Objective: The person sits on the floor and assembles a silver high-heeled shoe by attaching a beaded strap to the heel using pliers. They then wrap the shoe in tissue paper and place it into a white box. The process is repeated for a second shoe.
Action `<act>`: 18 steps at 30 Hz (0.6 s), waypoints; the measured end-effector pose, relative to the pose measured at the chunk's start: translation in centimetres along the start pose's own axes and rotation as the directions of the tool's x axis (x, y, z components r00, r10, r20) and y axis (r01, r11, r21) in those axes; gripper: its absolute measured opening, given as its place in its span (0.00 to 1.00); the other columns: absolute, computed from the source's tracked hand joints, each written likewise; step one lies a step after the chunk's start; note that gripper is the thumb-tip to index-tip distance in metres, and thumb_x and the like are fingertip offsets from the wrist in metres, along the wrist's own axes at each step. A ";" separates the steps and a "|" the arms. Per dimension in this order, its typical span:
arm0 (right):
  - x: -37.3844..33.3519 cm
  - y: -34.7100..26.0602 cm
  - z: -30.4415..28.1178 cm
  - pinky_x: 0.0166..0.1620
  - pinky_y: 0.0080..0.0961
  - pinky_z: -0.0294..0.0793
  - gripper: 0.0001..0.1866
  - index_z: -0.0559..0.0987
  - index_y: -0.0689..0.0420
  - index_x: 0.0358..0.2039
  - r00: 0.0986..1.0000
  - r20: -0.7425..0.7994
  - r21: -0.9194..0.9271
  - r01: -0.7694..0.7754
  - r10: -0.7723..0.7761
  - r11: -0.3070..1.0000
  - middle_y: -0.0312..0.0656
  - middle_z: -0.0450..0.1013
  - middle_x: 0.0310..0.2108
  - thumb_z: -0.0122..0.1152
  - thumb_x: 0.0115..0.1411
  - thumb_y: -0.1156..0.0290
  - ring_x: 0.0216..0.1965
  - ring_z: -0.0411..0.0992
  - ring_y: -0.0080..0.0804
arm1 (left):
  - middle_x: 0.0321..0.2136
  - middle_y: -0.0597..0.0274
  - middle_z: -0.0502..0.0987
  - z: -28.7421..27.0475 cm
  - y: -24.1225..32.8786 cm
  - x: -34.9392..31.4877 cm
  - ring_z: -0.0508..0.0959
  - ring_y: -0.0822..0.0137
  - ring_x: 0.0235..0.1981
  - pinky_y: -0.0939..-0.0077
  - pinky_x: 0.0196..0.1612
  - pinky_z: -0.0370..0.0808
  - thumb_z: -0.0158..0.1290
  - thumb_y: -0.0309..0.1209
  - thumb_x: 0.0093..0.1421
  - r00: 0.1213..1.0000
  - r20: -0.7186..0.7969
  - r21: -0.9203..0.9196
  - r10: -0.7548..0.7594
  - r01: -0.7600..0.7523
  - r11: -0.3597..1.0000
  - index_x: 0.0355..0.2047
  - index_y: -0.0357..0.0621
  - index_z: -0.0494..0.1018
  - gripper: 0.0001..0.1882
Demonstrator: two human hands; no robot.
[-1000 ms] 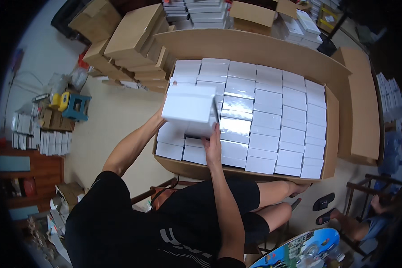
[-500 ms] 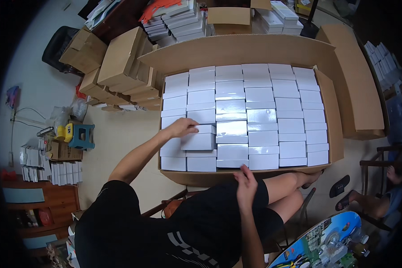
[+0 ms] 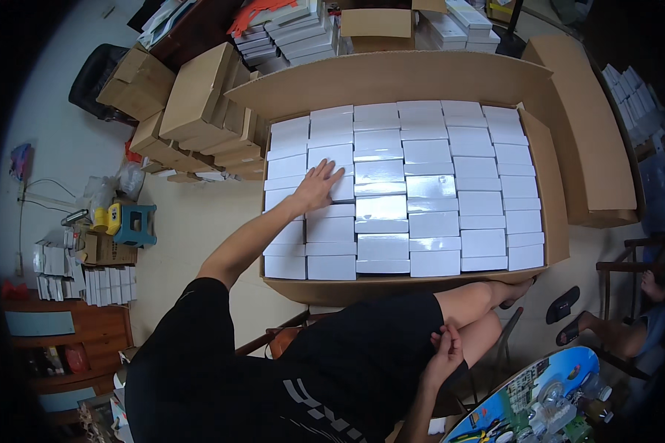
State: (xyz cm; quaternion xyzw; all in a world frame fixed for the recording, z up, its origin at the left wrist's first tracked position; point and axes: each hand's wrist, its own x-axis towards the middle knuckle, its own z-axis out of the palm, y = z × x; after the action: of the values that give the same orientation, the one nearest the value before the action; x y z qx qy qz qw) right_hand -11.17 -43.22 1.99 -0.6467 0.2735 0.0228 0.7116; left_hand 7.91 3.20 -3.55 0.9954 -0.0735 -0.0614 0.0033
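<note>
My left hand (image 3: 316,186) lies with fingers spread on the white boxes in the second column from the left, pressing on their tops and holding none. Under and around it, rows of flat white boxes (image 3: 380,209) fill a large brown carton (image 3: 388,77) in several columns. Just below my hand, a white box (image 3: 330,229) sits level with its neighbours. My right hand (image 3: 445,353) is off the carton, above my thigh, its fingers curled in toward the thumb. Nothing shows in it.
Brown cartons (image 3: 196,92) are stacked left of the large carton, and a long carton (image 3: 587,140) stands right. Stacked white boxes (image 3: 303,33) lie behind. At lower right is a blue table (image 3: 488,413) with bottles and pliers. Another person's leg (image 3: 613,336) shows at right.
My left hand has let go of the raised white box, which now lies flush in its column, and moved away from me, fingers spreading. My right hand has drawn back from the carton's near edge.
</note>
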 end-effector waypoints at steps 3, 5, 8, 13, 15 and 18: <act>-0.6 -0.1 0.9 0.42 0.20 0.76 0.12 0.77 0.67 0.48 0.999 0.037 -0.040 0.019 -0.018 0.999 0.43 0.77 0.40 0.53 0.69 0.73 0.36 0.76 0.25 | 0.64 0.40 0.56 -0.3 0.0 1.5 0.58 0.41 0.66 0.52 0.69 0.56 0.65 0.29 0.43 0.983 0.186 -0.021 0.013 -0.010 1.000 0.70 0.51 0.52 0.53; -0.7 -0.1 1.8 0.42 0.20 0.76 0.12 0.78 0.67 0.48 0.998 0.050 -0.037 0.032 -0.030 0.999 0.43 0.77 0.39 0.54 0.69 0.74 0.36 0.76 0.25 | 0.64 0.38 0.56 -0.2 -0.8 1.6 0.59 0.40 0.65 0.50 0.67 0.58 0.65 0.29 0.41 0.975 0.219 -0.063 0.040 -0.026 0.998 0.70 0.52 0.52 0.55; -0.8 0.5 2.7 0.43 0.20 0.76 0.12 0.77 0.67 0.48 0.999 0.041 0.035 0.024 -0.025 0.999 0.43 0.77 0.40 0.54 0.68 0.74 0.35 0.76 0.25 | 0.63 0.33 0.56 -0.5 -0.5 2.1 0.57 0.38 0.65 0.51 0.67 0.59 0.65 0.29 0.40 0.976 0.210 -0.074 0.052 -0.038 0.997 0.70 0.55 0.52 0.55; -1.2 -0.1 3.9 0.43 0.19 0.76 0.12 0.78 0.67 0.48 0.993 0.104 0.015 0.060 -0.061 0.998 0.43 0.78 0.39 0.55 0.68 0.75 0.36 0.77 0.25 | 0.59 0.35 0.59 -2.5 0.1 2.9 0.60 0.38 0.62 0.51 0.65 0.61 0.66 0.32 0.35 0.963 0.252 -0.115 0.099 -0.072 0.991 0.69 0.58 0.53 0.57; -1.7 -1.2 3.8 0.42 0.19 0.76 0.12 0.78 0.67 0.48 0.987 0.148 -0.062 0.078 -0.068 0.995 0.43 0.79 0.38 0.55 0.68 0.75 0.36 0.77 0.24 | 0.56 0.37 0.61 -2.8 -0.2 2.4 0.60 0.39 0.60 0.51 0.63 0.62 0.68 0.35 0.32 0.969 0.224 -0.109 0.104 -0.081 0.991 0.67 0.57 0.55 0.58; -1.5 -1.1 2.9 0.43 0.19 0.75 0.12 0.78 0.68 0.48 0.971 0.209 -0.127 0.142 -0.113 0.982 0.42 0.78 0.38 0.55 0.68 0.74 0.35 0.76 0.22 | 0.54 0.39 0.62 -5.2 -1.3 1.6 0.62 0.40 0.57 0.53 0.62 0.63 0.68 0.35 0.32 0.979 0.130 -0.243 0.160 -0.125 0.962 0.66 0.56 0.57 0.56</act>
State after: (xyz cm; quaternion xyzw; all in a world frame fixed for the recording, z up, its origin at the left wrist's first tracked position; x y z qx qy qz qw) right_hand -10.96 -40.21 3.65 -0.7061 0.1558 0.0614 0.6880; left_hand 10.32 4.27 1.37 0.9728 -0.1373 -0.1430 0.1195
